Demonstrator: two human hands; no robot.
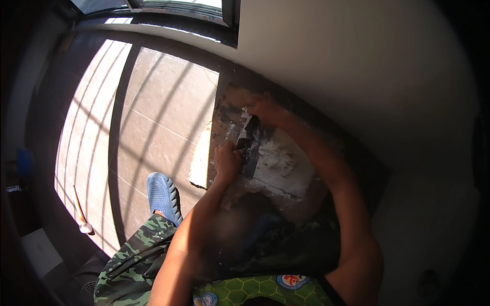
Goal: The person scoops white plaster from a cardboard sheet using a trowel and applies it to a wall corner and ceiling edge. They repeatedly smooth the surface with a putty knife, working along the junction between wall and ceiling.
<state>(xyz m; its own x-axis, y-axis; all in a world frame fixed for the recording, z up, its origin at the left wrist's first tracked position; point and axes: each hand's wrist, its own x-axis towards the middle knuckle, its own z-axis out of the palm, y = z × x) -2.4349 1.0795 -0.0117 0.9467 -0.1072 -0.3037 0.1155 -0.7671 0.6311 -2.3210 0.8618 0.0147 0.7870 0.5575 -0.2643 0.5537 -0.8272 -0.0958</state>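
Note:
A thin, worn board [236, 97] lies on the floor in front of me, smeared with white. On it sits a heap of white putty-like paste or powder [278, 158]. My left hand [228, 159] is closed at a dark flat tool [245, 143], which looks like a scraper or putty knife, along the heap's left side. My right hand [266, 109], fingers bent, grips at the far end of dark flat tool pieces. Shade hides whether this is one tool or two.
Sunlit floor tiles [158, 102] with bar shadows spread to the left. A brush-like tool [84, 222] with a long handle lies there. My foot in a blue shoe [163, 194] stands beside the board. A pale wall [357, 66] rises at right, a dark-framed window [232, 23] at the far side.

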